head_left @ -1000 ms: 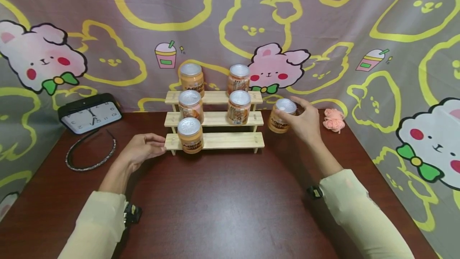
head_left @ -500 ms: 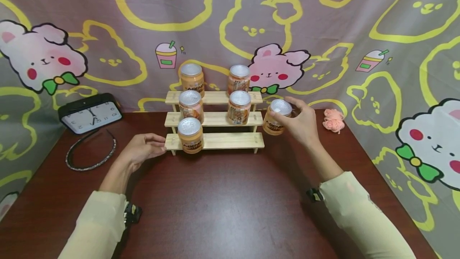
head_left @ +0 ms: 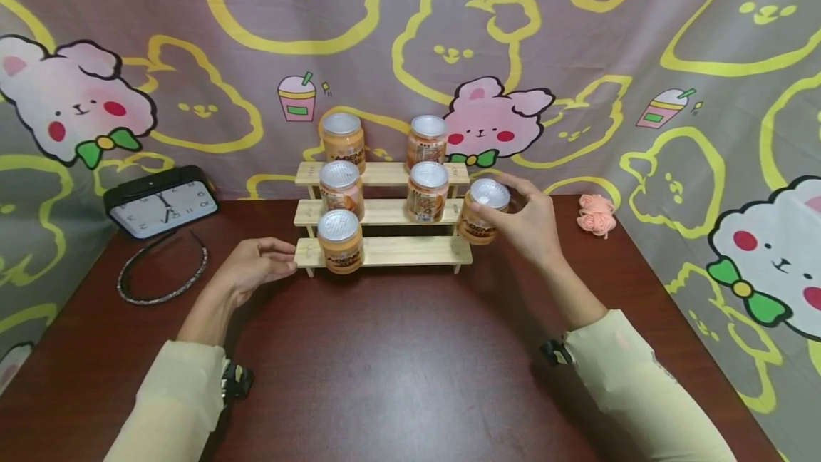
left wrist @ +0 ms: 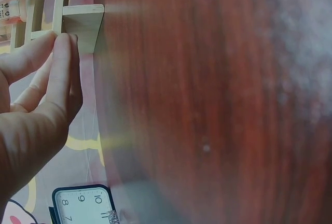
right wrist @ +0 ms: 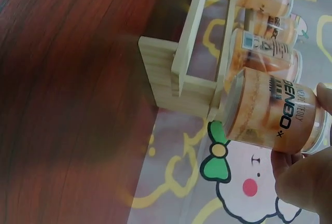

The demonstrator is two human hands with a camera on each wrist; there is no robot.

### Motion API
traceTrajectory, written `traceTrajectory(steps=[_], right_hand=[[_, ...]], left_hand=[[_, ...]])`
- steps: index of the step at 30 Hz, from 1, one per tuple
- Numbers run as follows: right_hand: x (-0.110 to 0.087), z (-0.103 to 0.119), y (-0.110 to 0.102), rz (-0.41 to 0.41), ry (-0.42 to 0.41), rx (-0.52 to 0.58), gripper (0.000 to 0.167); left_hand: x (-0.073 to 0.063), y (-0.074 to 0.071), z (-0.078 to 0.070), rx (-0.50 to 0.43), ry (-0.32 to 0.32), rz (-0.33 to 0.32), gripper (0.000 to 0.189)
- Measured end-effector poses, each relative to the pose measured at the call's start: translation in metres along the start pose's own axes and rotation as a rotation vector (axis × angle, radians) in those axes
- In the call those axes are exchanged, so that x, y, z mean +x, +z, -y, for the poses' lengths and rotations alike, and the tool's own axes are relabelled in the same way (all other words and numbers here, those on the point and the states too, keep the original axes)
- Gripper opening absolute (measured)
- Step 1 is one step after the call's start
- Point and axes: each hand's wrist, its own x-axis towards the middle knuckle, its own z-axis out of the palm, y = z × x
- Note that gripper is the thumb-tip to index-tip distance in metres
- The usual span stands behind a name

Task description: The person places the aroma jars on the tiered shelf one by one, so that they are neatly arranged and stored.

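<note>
My right hand point(head_left: 531, 223) holds an orange jar point(head_left: 479, 227) with a silver lid, thumb and fingers around its upper part. This jar is off the table, by the right end of a three-step wooden display stand point(head_left: 410, 252). In the right wrist view the jar point(right wrist: 277, 111) shows dark lettering, close to the stand's end. With thumb and fingertips, my left hand point(head_left: 256, 266) pinches the left end of the lowest step, seen closer on the stand point(left wrist: 83, 19) in the left wrist view. One similar jar point(head_left: 340, 242) stands on the bottom step, at left.
Two jars stand on the middle step, including one jar point(head_left: 427, 194) at right, and two on the top step. A black-framed clock point(head_left: 163, 202) and a headband point(head_left: 160, 298) lie at left. Pink fabric flowers point(head_left: 596, 214) sit at right. A patterned curtain point(head_left: 359, 13) hangs behind.
My right hand has carried the jar leftward and slightly down, from beside the stand to its right end. My left hand and the other jars have stayed in place.
</note>
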Motion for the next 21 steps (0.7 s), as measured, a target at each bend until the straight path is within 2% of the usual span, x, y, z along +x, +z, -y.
traceTrajectory(steps=[8, 21], right_hand=[[-0.005, 0.005, 0.011, 0.036, -0.025, 0.054, 0.058], [-0.010, 0.007, 0.025, 0.073, -0.038, 0.047, 0.058]], left_hand=[[0.000, 0.002, 0.000, 0.001, 0.006, -0.007, 0.043], [0.001, 0.002, 0.000, -0.009, 0.006, -0.009, 0.042]])
